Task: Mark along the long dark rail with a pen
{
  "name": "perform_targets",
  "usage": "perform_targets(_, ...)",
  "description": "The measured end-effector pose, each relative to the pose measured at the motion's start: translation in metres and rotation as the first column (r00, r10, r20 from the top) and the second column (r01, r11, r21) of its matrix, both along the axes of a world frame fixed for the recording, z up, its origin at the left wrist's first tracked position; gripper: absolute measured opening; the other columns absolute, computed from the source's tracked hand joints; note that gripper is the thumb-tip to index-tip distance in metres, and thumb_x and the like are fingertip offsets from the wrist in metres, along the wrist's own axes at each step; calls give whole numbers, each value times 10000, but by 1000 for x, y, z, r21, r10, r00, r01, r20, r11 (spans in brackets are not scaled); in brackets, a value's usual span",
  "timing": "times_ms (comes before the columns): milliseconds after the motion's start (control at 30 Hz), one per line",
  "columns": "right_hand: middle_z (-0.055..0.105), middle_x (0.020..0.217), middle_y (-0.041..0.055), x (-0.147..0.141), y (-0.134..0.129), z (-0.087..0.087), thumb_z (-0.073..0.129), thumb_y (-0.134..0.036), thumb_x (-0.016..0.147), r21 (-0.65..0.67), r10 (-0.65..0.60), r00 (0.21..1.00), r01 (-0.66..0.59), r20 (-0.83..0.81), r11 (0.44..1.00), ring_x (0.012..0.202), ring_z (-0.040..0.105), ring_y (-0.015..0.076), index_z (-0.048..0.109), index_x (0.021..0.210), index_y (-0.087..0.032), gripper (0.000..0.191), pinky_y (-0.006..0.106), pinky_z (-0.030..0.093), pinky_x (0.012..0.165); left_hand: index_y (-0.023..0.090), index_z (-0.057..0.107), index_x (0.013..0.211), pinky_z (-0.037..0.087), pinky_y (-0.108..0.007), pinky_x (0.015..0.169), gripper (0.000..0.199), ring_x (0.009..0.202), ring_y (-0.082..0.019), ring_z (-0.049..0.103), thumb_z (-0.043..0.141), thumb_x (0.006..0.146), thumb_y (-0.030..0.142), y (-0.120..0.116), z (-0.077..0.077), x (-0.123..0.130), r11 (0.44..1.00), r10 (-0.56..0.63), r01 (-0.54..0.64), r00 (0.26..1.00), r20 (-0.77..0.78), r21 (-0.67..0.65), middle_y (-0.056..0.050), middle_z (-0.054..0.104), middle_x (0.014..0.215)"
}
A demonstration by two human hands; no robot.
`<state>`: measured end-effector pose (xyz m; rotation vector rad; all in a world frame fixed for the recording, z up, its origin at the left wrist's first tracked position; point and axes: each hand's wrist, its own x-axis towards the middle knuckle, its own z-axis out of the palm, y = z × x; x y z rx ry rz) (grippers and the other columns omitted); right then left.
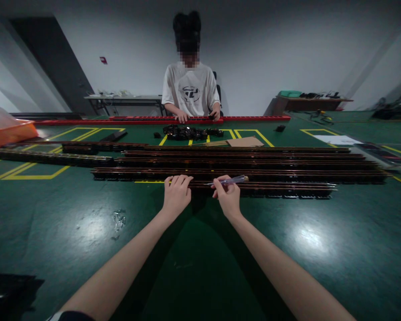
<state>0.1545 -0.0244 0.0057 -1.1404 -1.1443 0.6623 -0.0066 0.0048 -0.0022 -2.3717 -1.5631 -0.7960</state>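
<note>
Nearest to me lies a long dark rail [274,191] with copper-coloured lines along it. My left hand [177,192] is closed over the left end of this rail, its fingers curled across the top. In my right hand [227,196] is a small screwdriver [235,179] with a clear handle and a brownish end cap. Its thin shaft points left, low over the rail between my hands; whether the tip touches the rail I cannot tell. Just beyond, several similar dark rails [287,171] lie side by side.
Across the green table [87,240], a person [191,91] has both hands at a long red rail [254,118]. Between us are a heap of black parts [183,132] and a cardboard piece [245,141]. An orange bin [11,133] stands left; white paper [336,140] lies right.
</note>
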Motion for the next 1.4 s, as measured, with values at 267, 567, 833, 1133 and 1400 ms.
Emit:
perform_targets(267,621,599,-16,0,1,0,591,-338,806,4,-8,1000,8,-15,1000,409,543,95,560,712,-189,179,199,409,393,154,633,1128,364,-450,968,431,1040,-248,596,392,801,9,0,0,0,1000,-2,3,1000,-18,13,-83,676,1100)
perform_targets(567,619,586,-21,2,2,-3,588,-329,812,16,-44,999,44,-28,999,409,543,98,560,710,-191,174,196,398,384,133,628,1132,403,-417,952,486,1047,-231,600,336,785,-41,4,-5,-2,998,-60,61,998,-23,23,-94,675,1103)
perform_targets(833,636,608,-14,3,3,-5,597,-341,812,5,17,999,-16,-34,1000,421,560,101,562,729,-192,174,197,409,396,142,614,1143,385,-439,974,416,1062,-239,598,411,791,55,4,-3,-3,996,-90,90,996,5,-28,-91,671,1129)
perform_targets(1133,633,601,-20,2,4,-5,598,-341,805,6,15,999,-15,-32,1000,410,556,101,556,735,-196,167,200,410,397,153,601,1079,381,-436,931,302,1002,-266,601,520,813,270,3,-1,-1,997,-81,81,997,-3,1,-96,674,1068)
perform_targets(1400,622,607,-20,3,3,-4,584,-330,808,-7,16,1000,-16,-18,1000,417,555,100,551,740,-194,156,200,398,397,150,599,1084,375,-421,923,277,1004,-258,603,500,874,302,5,-5,0,997,-75,76,997,-34,34,-96,674,1062)
